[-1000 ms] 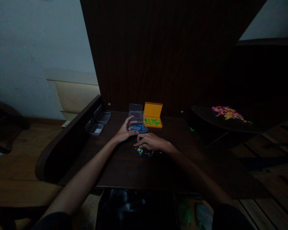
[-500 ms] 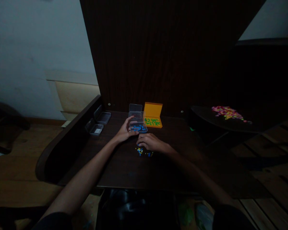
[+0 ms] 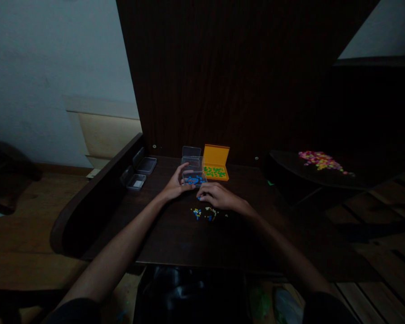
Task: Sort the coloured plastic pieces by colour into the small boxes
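So the big thing here is a dark brown table (image 3: 175,243) with a tall dark panel (image 3: 249,81) standing up behind it, and everything's pretty dim. Both forearms reach in from the near edge and angle toward the middle, so the two hands end up really close together.

The left hand (image 3: 176,185) wraps the left side of a small clear box, thumb along the near edge, fingers up around the far-left side. The right hand (image 3: 216,195) is palm down with fingers curled, thumb and fingertips pinched together and pointing left.

Just beyond and right of the left hand sits an open orange box (image 3: 216,154) with green pieces (image 3: 214,172) in it, lid up. The clear box (image 3: 205,178) is a bit nearer and to its left, lid tipped up at the back, wide side running left to right as far as I can make out (too dark to swear whether its base is touching the table).

Main thing: the clear box lies just ahead and slightly left of the right fingertips, with only its low near wall in between. Blue pieces (image 3: 194,180) are scattered inside it.

On the near side, under the right hand, there's a loose mixed cluster (image 3: 197,213) of yellow, blue and white bits. Tiniest of all, one blue piece (image 3: 199,198) pokes out at the right fingertips.
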Action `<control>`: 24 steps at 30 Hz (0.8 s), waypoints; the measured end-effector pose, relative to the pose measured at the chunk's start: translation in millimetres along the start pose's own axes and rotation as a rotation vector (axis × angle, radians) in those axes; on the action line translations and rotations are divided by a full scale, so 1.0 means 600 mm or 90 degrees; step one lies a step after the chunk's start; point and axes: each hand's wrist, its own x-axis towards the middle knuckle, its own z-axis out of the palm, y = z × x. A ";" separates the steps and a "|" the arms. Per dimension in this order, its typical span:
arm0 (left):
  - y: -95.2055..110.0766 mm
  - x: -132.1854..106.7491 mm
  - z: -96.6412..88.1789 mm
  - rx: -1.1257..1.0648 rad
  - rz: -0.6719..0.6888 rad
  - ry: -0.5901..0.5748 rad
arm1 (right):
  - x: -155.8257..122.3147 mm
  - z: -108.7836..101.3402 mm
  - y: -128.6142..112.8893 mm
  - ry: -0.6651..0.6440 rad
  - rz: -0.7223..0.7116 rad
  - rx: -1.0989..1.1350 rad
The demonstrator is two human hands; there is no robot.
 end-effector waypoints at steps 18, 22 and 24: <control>0.001 -0.021 0.049 -0.057 -0.047 -0.085 | -0.002 -0.052 0.042 0.120 0.059 0.008; 0.000 -0.023 0.051 -0.060 -0.042 -0.087 | 0.000 -0.048 0.039 0.113 0.067 0.003; -0.001 -0.023 0.052 -0.062 -0.035 -0.092 | 0.003 -0.045 0.036 0.104 0.062 0.000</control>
